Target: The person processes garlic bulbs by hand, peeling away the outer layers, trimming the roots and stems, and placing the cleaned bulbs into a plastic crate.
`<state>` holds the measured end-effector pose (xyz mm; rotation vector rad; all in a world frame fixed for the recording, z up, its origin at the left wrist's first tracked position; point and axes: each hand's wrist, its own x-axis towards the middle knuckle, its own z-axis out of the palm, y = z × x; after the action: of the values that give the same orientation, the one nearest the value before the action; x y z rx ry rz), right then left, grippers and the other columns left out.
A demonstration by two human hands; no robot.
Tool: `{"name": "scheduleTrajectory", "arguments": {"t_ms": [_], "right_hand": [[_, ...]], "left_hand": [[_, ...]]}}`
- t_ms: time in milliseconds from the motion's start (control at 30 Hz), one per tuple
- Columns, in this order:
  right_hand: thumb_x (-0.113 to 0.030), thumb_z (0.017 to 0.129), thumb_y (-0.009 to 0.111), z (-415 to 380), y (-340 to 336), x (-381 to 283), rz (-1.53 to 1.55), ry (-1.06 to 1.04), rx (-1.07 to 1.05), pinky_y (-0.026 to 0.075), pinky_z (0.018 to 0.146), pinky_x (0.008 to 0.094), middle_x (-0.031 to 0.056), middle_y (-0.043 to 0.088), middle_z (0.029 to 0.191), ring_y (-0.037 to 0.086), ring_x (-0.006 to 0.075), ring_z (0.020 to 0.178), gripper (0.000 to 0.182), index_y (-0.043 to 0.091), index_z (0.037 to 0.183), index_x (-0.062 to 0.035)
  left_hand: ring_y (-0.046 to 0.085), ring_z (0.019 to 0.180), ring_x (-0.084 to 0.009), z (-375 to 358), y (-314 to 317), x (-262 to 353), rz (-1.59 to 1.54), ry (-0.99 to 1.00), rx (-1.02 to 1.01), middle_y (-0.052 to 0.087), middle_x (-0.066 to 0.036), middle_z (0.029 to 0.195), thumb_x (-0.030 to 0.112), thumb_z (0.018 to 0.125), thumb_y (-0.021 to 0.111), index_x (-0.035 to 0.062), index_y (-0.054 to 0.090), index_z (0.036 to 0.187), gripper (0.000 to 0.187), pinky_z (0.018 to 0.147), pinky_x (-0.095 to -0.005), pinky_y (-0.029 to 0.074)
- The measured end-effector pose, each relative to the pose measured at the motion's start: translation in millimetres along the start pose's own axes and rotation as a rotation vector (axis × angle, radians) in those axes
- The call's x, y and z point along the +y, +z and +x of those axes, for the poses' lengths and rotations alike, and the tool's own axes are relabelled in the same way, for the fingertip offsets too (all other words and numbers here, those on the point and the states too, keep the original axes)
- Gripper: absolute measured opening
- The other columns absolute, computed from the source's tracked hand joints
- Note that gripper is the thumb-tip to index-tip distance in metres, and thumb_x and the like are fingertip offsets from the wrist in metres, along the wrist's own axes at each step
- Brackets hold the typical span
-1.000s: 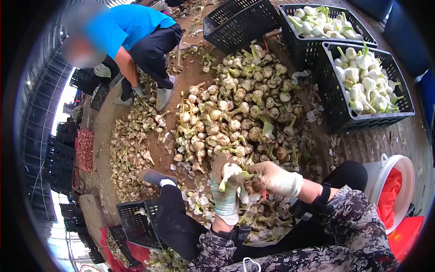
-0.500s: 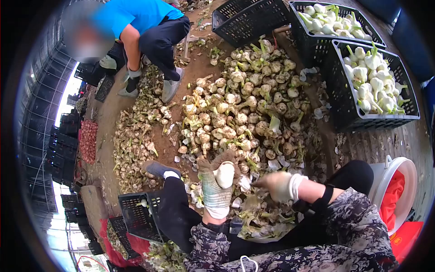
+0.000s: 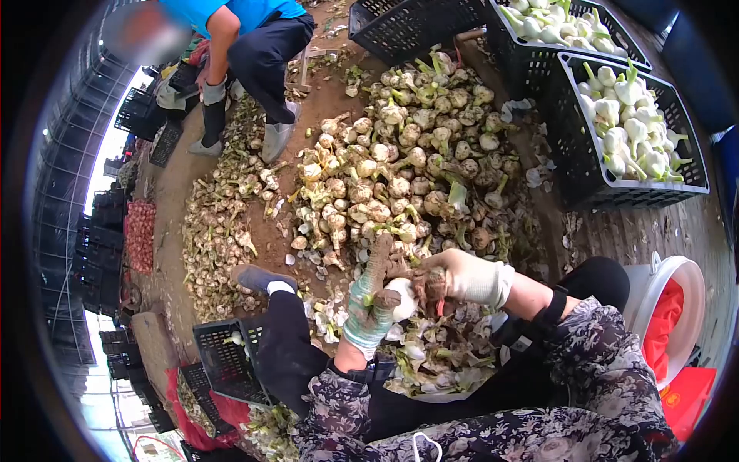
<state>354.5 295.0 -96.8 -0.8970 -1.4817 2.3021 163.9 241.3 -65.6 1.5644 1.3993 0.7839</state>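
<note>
A peeled white garlic bulb is gripped in my left hand, which wears a dirt-stained glove, with a green stem end showing near the thumb. My right hand, also gloved, has its fingers curled in against the bulb's right side. A small reddish tip pokes out below those fingers; what it belongs to is hidden. Beneath both hands lies a heap of peelings and cut stems in my lap. Just beyond is a large pile of unpeeled garlic on the ground.
Black crates of cleaned garlic stand at the right, with another black crate behind the pile. A white bucket with red cloth sits by my right knee. A crate is at lower left. A co-worker bends at upper left.
My right hand has moved left to the bulb. My left fingers, earlier spread behind the bulb, now wrap round it. The co-worker's arm has shifted slightly.
</note>
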Motion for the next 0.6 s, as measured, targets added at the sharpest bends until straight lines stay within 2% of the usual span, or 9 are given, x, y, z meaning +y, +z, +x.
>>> {"name": "scheduleTrajectory", "arguments": {"t_ms": [100, 167, 200, 267, 333, 367, 467, 533, 600], "right_hand": [[-0.024, 0.084, 0.066, -10, -2, -11, -0.058, 0.095, 0.1, 0.05, 0.067, 0.025, 0.0068, 0.065, 0.082, 0.061, 0.0117, 0.077, 0.05, 0.052, 0.114, 0.0119], [-0.023, 0.083, 0.064, -13, 3, -17, -0.127, -0.001, 0.095, 0.051, 0.065, 0.0279, 0.0062, 0.064, 0.079, 0.062, 0.0145, 0.074, 0.044, 0.055, 0.108, 0.0111], [-0.026, 0.081, 0.064, 8, 3, 24, 0.824, -0.008, -0.122, 0.051, 0.064, 0.0332, 0.0117, 0.064, 0.075, 0.064, 0.0225, 0.07, 0.038, 0.058, 0.099, 0.0066], [-0.021, 0.077, 0.064, -21, 21, -28, -0.6, -0.051, 0.245, 0.05, 0.064, 0.0383, 0.0191, 0.062, 0.072, 0.063, 0.0326, 0.071, 0.027, 0.061, 0.09, 0.002], [-0.015, 0.072, 0.062, -20, 24, -17, -0.686, -0.104, 0.277, 0.049, 0.065, 0.0411, 0.0226, 0.06, 0.071, 0.061, 0.0383, 0.071, 0.021, 0.063, 0.088, -0.0006], [-0.013, 0.07, 0.061, -20, 24, -16, -0.755, -0.088, 0.302, 0.05, 0.065, 0.0418, 0.0216, 0.06, 0.07, 0.061, 0.0384, 0.071, 0.021, 0.063, 0.087, -0.0009], [-0.014, 0.074, 0.059, -14, 17, -2, -0.768, -0.06, 0.423, 0.05, 0.067, 0.0422, 0.0228, 0.061, 0.073, 0.061, 0.039, 0.071, 0.02, 0.067, 0.087, -0.0014], [-0.018, 0.081, 0.058, -8, 5, 3, -0.579, 0.001, 0.525, 0.05, 0.066, 0.0384, 0.0201, 0.064, 0.074, 0.064, 0.0338, 0.07, 0.026, 0.064, 0.097, 0.0011], [-0.022, 0.087, 0.058, -8, -2, -1, -0.36, 0.067, 0.41, 0.049, 0.065, 0.0336, 0.0139, 0.066, 0.077, 0.063, 0.0226, 0.07, 0.034, 0.059, 0.108, 0.004]], "left_hand": [[0.051, 0.113, -0.0213, -5, 0, -10, -0.283, -0.091, -0.009, 0.038, -0.013, 0.141, 0.085, 0.068, 0.038, 0.0046, 0.024, 0.144, 0.111, 0.091, -0.0304, 0.043], [0.061, 0.09, -0.0206, -1, -4, -20, -0.033, 0.123, 0.034, 0.057, -0.013, 0.11, 0.065, 0.077, 0.051, 0.0036, 0.032, 0.14, 0.09, 0.075, -0.0304, 0.049], [0.065, 0.078, -0.0203, 2, -4, -21, 0.093, 0.232, 0.054, 0.066, -0.013, 0.094, 0.055, 0.082, 0.058, 0.0031, 0.036, 0.138, 0.08, 0.068, -0.0304, 0.051], [0.066, 0.071, -0.024, 2, -1, -13, 0.148, 0.26, 0.052, 0.067, -0.012, 0.083, 0.054, 0.083, 0.056, 0.0036, 0.039, 0.136, 0.075, 0.064, -0.0325, 0.051], [0.058, 0.082, -0.0135, -2, 2, -12, 0.129, -0.012, -0.101, 0.061, -0.006, 0.102, 0.076, 0.072, 0.046, 0.0048, 0.029, 0.142, 0.101, 0.071, -0.0269, 0.048], [0.056, 0.077, -0.0105, -2, 9, -14, 0.097, 0.041, -0.036, 0.061, -0.004, 0.09, 0.078, 0.07, 0.047, 0.0049, 0.029, 0.142, 0.104, 0.067, -0.0247, 0.047], [0.064, 0.078, -0.0173, -4, 13, -18, -0.179, 0.074, -0.028, 0.066, -0.01, 0.093, 0.056, 0.082, 0.058, 0.003, 0.035, 0.138, 0.081, 0.068, -0.0287, 0.051], [0.061, 0.085, -0.0135, -3, 13, -9, -0.263, 0.028, -0.018, 0.064, -0.01, 0.102, 0.056, 0.082, 0.058, 0.0021, 0.034, 0.139, 0.082, 0.071, -0.0276, 0.05], [0.06, 0.088, -0.0136, 2, 7, -5, -0.124, 0.076, 0.0, 0.062, -0.013, 0.107, 0.057, 0.082, 0.057, 0.0022, 0.032, 0.14, 0.083, 0.073, -0.0284, 0.05]]}}
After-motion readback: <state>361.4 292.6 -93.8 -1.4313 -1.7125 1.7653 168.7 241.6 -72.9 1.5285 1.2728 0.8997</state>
